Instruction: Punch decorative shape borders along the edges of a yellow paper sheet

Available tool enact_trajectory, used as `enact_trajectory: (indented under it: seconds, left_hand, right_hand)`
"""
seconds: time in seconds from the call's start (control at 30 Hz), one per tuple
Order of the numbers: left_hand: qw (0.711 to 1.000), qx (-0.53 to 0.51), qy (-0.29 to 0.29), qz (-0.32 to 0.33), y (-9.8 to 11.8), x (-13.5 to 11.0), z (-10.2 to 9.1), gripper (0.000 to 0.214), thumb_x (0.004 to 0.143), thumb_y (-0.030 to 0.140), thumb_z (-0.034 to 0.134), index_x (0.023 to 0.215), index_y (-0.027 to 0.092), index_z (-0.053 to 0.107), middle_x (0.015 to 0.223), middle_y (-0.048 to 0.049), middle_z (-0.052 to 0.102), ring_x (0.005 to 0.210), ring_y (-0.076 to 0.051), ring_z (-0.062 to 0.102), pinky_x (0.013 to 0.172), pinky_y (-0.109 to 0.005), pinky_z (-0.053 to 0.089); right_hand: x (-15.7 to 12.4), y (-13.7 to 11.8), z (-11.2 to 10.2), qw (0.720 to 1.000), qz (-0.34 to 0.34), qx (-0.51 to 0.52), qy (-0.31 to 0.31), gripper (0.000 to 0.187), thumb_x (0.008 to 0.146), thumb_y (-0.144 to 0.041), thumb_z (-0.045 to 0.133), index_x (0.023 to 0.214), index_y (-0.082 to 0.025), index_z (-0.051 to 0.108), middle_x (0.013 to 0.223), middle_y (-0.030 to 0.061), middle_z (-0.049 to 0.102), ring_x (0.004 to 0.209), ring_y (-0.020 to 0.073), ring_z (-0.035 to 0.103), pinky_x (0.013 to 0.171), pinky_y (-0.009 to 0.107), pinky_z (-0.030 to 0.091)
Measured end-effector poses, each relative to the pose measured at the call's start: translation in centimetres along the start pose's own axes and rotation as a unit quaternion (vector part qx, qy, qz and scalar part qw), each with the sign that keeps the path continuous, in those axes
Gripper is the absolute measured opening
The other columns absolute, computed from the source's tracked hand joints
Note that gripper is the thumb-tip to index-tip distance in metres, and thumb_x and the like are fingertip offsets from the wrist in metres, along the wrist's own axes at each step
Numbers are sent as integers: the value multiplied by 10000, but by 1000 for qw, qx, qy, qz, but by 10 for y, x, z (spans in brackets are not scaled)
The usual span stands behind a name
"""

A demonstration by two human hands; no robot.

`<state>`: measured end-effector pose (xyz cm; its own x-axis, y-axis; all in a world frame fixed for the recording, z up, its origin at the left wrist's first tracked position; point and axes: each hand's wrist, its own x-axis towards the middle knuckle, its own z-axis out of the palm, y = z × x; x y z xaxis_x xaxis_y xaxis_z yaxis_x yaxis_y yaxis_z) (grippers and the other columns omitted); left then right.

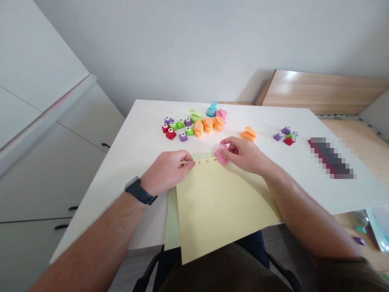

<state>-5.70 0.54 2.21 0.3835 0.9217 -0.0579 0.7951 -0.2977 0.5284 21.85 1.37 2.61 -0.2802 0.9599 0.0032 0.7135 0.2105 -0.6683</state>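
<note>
Fingers (186, 157) of the left hand (165, 172) are pinching a thin wooden stick (185, 163) at the top edge of a smooth yellow paper sheet (223, 211), which is lying over a green sheet (172, 219), beside a row of small star-shaped cuts (207, 161). Fingers (226, 146) of the right hand (244, 154) are closing on a rounded pink plastic punch (221, 158) at the sheet's edge, on the white bench (142, 121).

Pale yellow paper (221, 207), pink craft punch (221, 159)

We are seeing a pixelated patch (331, 158) blurring an object on the desk (136, 134), while the right hand (244, 155) is covering most of a pink craft punch (221, 159) and the left hand (167, 172) is hiding most of a thin stick (186, 162).
</note>
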Motion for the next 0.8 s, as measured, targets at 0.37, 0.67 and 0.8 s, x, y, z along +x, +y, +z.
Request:
enact_trajectory:
  seconds: [0.37,0.67,0.8]
  left_hand:
    - [1000,1,0,1,-1,0,0,300,928,459,526,895,230,718,863,-11,771,758,-199,675,652,-306,416]
    - [1000,1,-3,-2,-2,1,1,314,928,476,519,907,234,719,867,-13,775,760,-205,679,640,-306,420]
    - [1000,1,0,-2,-2,1,1,313,924,474,519,900,235,719,872,-14,776,758,-206,679,645,-307,422]
  right_hand:
    - [2,-3,-5,999,-20,-26,-12,285,925,-415,586,1074,-197,691,669,-34,603,582,112,497,554,269,337]
    - [6,-11,-10,997,-3,-71,-29,247,905,-386,602,1057,-219,702,713,-24,660,599,121,546,547,269,355]
    - [6,-13,-10,997,6,-72,-30,237,906,-383,603,1053,-221,694,721,-21,677,607,123,562,550,266,363]
